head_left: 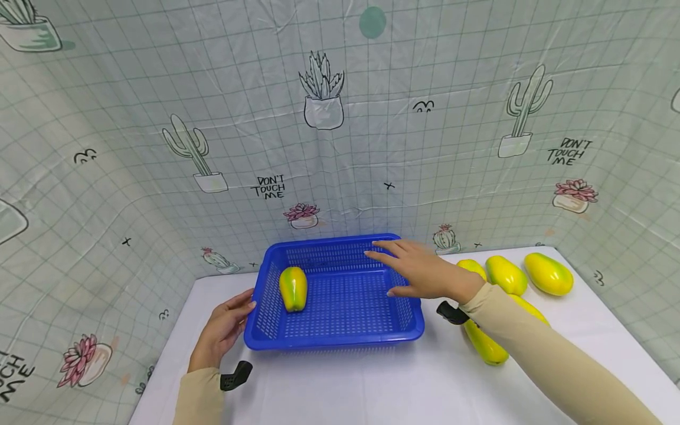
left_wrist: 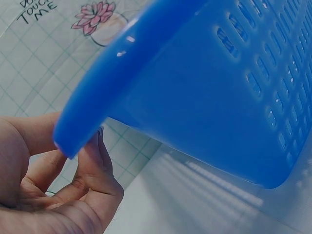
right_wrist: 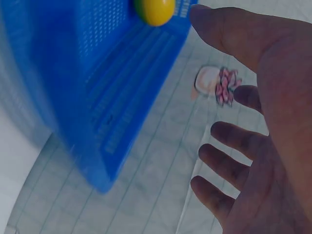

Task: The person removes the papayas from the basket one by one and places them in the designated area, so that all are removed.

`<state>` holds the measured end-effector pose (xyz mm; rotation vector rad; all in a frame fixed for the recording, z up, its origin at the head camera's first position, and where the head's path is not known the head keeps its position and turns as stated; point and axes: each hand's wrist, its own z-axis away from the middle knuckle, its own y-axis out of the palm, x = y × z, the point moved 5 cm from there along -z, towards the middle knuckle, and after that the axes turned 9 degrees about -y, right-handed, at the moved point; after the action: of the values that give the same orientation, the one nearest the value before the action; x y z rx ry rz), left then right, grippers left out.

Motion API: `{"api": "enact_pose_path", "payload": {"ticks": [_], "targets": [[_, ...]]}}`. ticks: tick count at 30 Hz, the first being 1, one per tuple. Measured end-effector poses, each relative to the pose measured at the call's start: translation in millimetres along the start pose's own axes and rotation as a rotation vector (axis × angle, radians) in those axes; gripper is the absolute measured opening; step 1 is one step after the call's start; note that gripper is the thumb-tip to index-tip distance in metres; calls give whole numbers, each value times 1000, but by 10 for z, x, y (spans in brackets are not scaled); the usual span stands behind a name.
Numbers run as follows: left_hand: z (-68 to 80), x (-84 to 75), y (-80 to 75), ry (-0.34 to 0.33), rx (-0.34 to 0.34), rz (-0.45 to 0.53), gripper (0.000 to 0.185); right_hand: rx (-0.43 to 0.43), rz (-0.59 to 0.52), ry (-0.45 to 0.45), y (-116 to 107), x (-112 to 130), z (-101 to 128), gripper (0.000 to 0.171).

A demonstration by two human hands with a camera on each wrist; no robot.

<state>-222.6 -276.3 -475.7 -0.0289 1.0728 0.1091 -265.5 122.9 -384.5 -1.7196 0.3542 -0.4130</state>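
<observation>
A blue plastic basket (head_left: 340,339) stands on the white table (head_left: 372,389). One yellow-green fruit (head_left: 293,288) lies inside it at the left. My left hand (head_left: 234,316) holds the basket's left rim (left_wrist: 92,92), thumb and curled fingers (left_wrist: 97,156) on either side of the edge. Spread and holding nothing, my right hand (head_left: 411,270) hovers over the basket's far right corner. The right wrist view shows its straight fingers (right_wrist: 229,161) beside the basket (right_wrist: 97,73) and the fruit (right_wrist: 155,9).
Several more yellow-green fruits (head_left: 507,274) lie on the table right of the basket, one (head_left: 486,343) partly under my right forearm. A cactus-print curtain (head_left: 324,147) walls in the table at the back and both sides.
</observation>
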Motion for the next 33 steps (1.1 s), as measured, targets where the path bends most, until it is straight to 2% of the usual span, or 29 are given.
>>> {"api": "enact_pose_path", "payload": {"ticks": [13, 33], "targets": [[13, 5, 3, 11, -2, 3, 59, 90, -34, -17, 220, 181, -598, 89], [-45, -15, -12, -4, -13, 4, 58, 194, -84, 52, 538, 245, -1202, 92]]}}
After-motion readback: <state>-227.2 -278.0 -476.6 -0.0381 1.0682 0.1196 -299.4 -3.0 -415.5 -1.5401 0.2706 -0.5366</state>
